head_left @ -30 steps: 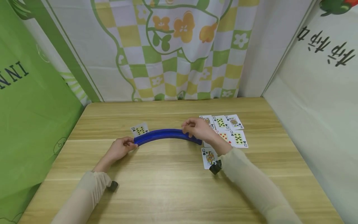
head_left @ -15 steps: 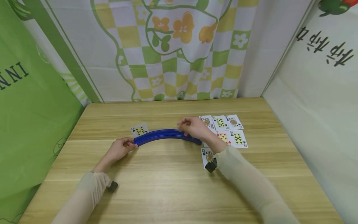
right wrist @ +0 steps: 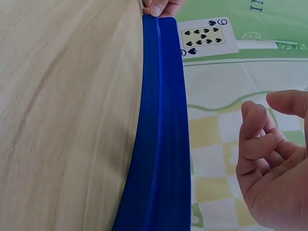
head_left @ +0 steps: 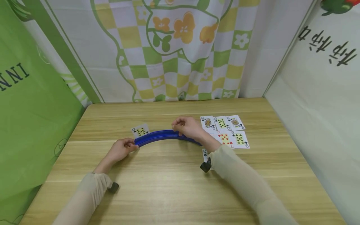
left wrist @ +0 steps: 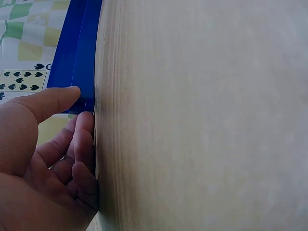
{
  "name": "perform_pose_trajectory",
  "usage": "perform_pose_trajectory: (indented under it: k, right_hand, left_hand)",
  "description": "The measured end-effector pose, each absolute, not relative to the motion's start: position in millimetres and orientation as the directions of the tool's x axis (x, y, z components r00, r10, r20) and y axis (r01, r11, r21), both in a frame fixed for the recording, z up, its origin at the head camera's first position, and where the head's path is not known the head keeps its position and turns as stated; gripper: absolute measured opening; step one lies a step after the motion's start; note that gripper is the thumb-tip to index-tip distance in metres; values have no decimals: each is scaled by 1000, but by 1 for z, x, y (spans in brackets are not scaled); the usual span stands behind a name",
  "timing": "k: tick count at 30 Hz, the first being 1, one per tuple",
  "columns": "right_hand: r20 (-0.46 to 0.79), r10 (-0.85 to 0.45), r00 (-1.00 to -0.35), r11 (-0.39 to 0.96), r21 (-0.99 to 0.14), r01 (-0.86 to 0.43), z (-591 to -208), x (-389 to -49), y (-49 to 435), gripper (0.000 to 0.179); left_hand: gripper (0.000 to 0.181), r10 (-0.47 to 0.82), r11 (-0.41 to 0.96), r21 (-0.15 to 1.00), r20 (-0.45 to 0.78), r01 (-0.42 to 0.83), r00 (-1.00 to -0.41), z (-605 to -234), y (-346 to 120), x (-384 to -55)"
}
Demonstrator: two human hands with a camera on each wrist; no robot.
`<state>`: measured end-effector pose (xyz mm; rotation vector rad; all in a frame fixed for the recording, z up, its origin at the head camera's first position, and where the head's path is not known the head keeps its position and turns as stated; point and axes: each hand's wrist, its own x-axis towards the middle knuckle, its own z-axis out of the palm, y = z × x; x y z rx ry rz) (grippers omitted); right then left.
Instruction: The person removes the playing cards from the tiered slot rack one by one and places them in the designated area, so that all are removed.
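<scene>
A curved blue card holder [head_left: 160, 135] lies across the wooden table. A nine of spades [right wrist: 203, 37] stands in its slot near the left end. My left hand [head_left: 120, 149] pinches that end, thumb over the edge and index finger against the end face, as the left wrist view shows. My right hand [head_left: 187, 127] hovers over the right half of the holder and carries nothing. In the right wrist view its fingers are loosely bent, with a gap between thumb and index finger. The holder's right end is partly hidden behind this hand.
Right of the holder, face-up playing cards lie in rows, among them a seven of hearts [head_left: 224, 139] and a nine of clubs [head_left: 240, 139]. A queen of spades [head_left: 204, 153] is mostly covered by my right sleeve. A patterned curtain [head_left: 180, 72] hangs behind the table.
My right hand has moved left along the card holder, away from the face-up cards, uncovering more of them. The left hand and the nine of spades have stayed in place.
</scene>
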<state>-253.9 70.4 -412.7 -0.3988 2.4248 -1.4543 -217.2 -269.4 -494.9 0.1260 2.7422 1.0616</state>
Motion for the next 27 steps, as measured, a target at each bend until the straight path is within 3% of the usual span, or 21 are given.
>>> perform_pose_trajectory:
  k: [27]
  right_hand:
    - [-108,-416,-903,397,-915,-74,-418,-261,35,18]
  left_hand:
    - [38,130,749,663,-142,3,-981,-492,-267,-216]
